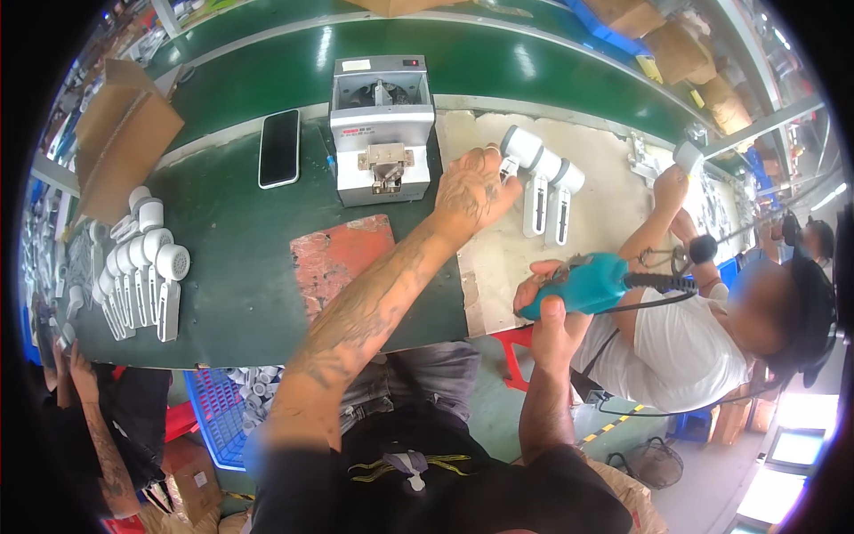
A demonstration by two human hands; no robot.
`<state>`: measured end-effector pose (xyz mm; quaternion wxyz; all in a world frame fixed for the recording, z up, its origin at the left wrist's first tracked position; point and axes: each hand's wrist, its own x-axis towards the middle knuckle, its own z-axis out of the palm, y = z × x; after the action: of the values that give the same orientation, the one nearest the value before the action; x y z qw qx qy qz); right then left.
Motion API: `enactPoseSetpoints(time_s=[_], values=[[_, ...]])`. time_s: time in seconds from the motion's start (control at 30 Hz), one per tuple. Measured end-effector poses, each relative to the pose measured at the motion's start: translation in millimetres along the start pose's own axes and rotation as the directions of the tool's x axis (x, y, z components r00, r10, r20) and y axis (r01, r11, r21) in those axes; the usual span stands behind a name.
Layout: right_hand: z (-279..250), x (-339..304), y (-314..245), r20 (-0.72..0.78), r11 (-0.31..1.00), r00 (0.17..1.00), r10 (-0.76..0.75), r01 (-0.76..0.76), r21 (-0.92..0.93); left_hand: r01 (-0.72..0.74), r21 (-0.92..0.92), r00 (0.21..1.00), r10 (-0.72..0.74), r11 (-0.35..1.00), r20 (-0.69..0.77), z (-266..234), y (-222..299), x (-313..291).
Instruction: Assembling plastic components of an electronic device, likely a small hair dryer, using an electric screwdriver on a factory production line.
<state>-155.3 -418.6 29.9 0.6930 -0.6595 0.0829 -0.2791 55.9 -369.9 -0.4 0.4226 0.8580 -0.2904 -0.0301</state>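
Observation:
My left hand (471,191) reaches out over the bench, its fingers closed around the slotted handle of a white round-headed part (521,145). Two more such parts (558,212) lie beside it, their handles pointing toward me. Lower and to the right, my right hand (556,325) grips a teal electric screwdriver (583,283), whose black coiled cord leads off to the right. The tool's tip is hidden from me. A red worn plate (342,258) lies on the green mat, partly behind my left forearm.
A grey-and-white machine (382,129) stands at the back, with a phone (279,149) to its left. Several finished-looking white parts (142,267) are lined up at left, near a cardboard box (124,142). A co-worker (685,329) sits at right; a blue basket (213,414) is below the bench.

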Motion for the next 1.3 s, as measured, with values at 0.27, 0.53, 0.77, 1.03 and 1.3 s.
enactPoseSetpoints(time_s=[0.27, 0.53, 0.77, 1.03, 1.3], values=[[39, 20, -1, 0.027, 0.999, 1.0, 0.003, -0.005, 0.052, -0.264, -0.015, 0.957, 0.26, 0.964, -0.129, -109, -13, -118], [97, 50, -10, 0.172, 0.992, 0.985, 0.01, -0.031, 0.121, -0.162, -0.011, 0.986, 0.162, 0.987, 0.047, -153, -72, -148], [172, 123, 17, 0.16, 0.95, 0.947, -0.279, 0.247, 0.192, -0.127, 0.075, 0.992, 0.127, 0.989, 0.006, -153, -80, -148], [187, 140, 44, 0.229, 0.936, 0.908, -0.352, 0.337, 0.101, -0.156, 0.059, 0.987, 0.159, 0.986, -0.036, -146, -86, -148], [184, 123, 22, 0.243, 0.988, 0.958, -0.152, 0.149, 0.032, -0.153, 0.059, 0.987, 0.155, 0.987, -0.043, -147, -88, -148]])
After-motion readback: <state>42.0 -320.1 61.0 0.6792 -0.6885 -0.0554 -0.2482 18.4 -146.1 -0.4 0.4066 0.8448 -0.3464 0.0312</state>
